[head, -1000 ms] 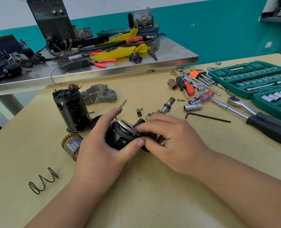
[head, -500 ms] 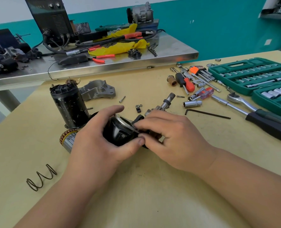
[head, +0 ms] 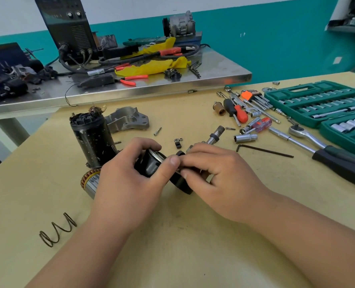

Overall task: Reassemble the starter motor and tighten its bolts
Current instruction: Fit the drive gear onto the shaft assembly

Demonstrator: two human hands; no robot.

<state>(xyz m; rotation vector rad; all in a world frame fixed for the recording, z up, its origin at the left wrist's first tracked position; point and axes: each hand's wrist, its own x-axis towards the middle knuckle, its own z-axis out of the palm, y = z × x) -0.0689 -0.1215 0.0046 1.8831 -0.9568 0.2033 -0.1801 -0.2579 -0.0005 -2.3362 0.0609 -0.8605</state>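
Gripping a black motor part (head: pixel 149 166) over the table (head: pixel 172 235), beside the upright motor housing (head: pixel 93 140).
Curling the left hand (head: pixel 129 183) around its body, pinching a black end cap (head: pixel 180 185) against it with the right hand (head: pixel 222 179).

A glossy black shell (head: pixel 149 166), seemingly painted metal, is seen above a matt, smooth tan tabletop (head: pixel 183 235), while dull cast metal is shown by the bracket (head: pixel 129 121), brushed steel by the bench (head: pixel 214 67) and green plastic by the socket case (head: pixel 280 96).
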